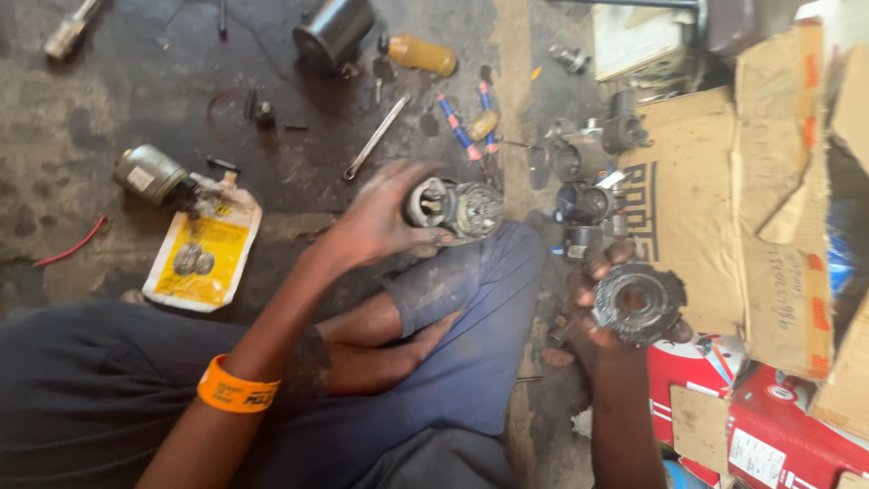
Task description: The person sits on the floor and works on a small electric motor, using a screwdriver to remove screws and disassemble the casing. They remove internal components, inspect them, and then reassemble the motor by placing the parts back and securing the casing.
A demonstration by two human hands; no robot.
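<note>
Dark oil-stained floor (109,100), person seated cross-legged in blue trousers. Flattened cardboard (715,181) at right, red box (769,426) below it. Yellow-and-white packet (204,254) at left, grey cylinder part (149,172) just beside it.

Left hand (380,222) closed round motor assembly (453,208) above knee: greasy grey metal, round, open end showing inner core, blurred. Right hand (602,312) gripping round housing (638,303) near cardboard: dull grey, ring-shaped, lugged rim, dark central hole. Orange wristband (237,389) on left wrist. Spanner (376,136) on floor beyond.
</note>
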